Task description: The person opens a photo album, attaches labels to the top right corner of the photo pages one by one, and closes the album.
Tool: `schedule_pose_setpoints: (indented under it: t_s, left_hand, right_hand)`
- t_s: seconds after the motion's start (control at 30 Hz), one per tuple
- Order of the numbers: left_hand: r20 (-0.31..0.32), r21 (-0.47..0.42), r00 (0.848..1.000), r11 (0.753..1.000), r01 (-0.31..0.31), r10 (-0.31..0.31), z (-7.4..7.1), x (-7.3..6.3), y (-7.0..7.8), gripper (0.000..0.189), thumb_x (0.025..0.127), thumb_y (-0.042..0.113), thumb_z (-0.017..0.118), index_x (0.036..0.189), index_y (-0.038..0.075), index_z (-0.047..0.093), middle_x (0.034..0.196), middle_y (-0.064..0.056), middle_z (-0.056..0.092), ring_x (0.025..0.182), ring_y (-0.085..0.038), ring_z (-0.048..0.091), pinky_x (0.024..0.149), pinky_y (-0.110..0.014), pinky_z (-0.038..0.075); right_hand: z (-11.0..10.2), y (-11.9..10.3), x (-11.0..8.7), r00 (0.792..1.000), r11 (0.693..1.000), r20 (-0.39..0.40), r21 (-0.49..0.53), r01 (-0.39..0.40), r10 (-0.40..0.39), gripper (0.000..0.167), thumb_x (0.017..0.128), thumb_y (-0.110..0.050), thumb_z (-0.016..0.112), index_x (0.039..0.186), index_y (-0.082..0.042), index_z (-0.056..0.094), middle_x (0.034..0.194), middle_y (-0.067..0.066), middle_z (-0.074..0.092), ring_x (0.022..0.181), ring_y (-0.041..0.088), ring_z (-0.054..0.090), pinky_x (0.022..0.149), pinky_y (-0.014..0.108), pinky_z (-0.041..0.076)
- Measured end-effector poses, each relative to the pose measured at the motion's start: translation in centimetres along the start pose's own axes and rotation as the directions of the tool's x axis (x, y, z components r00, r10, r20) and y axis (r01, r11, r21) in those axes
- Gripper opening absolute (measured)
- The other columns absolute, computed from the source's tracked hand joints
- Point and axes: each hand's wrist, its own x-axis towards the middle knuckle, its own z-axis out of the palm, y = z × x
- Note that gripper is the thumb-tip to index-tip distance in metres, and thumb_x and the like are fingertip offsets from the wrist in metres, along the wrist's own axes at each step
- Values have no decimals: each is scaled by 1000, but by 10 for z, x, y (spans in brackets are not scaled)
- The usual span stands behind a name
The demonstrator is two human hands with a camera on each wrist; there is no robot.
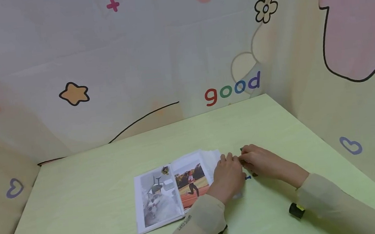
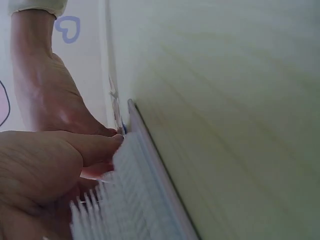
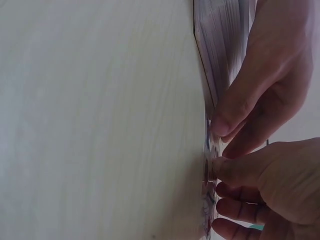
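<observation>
An open photo album (image 1: 194, 190) lies on the table, with a runner photo on its right page and a greyish photo on its left. My left hand (image 1: 230, 174) is over the album's right edge, where clear page sleeves (image 2: 135, 190) fan out beneath it. Just right of the album lies a thin, glossy sticker sheet (image 3: 207, 200) with coloured patterns, mostly covered by the hands. My right hand (image 1: 261, 160) pinches this sheet with thumb and fingertips. Left thumb and forefinger pinch its end nearer the album, close to the right fingertips.
A small dark-gold sticker (image 1: 165, 170) is at the top of the album's left page. Black wrist devices show under both forearms, the right one (image 1: 297, 210) with a yellow mark. Printed cloth walls (image 1: 155, 60) enclose the pale green table (image 1: 90, 188).
</observation>
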Motion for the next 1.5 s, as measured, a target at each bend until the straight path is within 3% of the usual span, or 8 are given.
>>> schedule_pose_setpoints:
  t_s: [0.23,0.6,0.83,1.1,1.5]
  left_hand:
    - [-15,-17,1000,1000,-3,3,1,1,-3,30,102,36,66,113,8,65,92,0,48,87,-16,40,76,-24,42]
    - [-20,10,1000,1000,-20,20,3,3,-3,29,102,37,64,106,9,66,92,0,46,89,-16,39,77,-24,39]
    - [6,47,1000,999,-22,22,2,1,-1,34,105,41,60,112,8,66,97,-1,46,95,-17,41,85,-25,41]
    - [20,18,1000,1000,0,0,0,1,2,36,104,40,62,116,6,66,100,-1,49,96,-17,42,85,-24,42]
    - [42,1,999,1000,14,-14,1,3,1,40,104,40,62,123,5,66,106,-3,51,101,-18,44,90,-26,44]
  right_hand:
    - [-1,-3,3,1000,1000,-2,-11,4,-4,11,89,6,73,96,-2,76,86,0,57,81,18,53,73,33,50]
    - [-1,-1,3,1000,1000,2,-3,-14,14,12,88,7,74,91,-4,74,84,0,59,80,17,54,74,33,52]
    - [-2,-2,0,999,999,-22,-5,-39,39,15,85,5,79,86,-8,74,85,-2,63,81,16,58,72,33,54]
    - [-1,0,-3,996,997,-54,24,-76,78,19,83,7,80,83,-11,73,82,-5,66,76,12,58,69,32,54]
    - [2,2,-6,992,999,-111,8,-53,54,20,82,7,81,81,-12,73,81,-6,64,75,11,57,67,30,54]
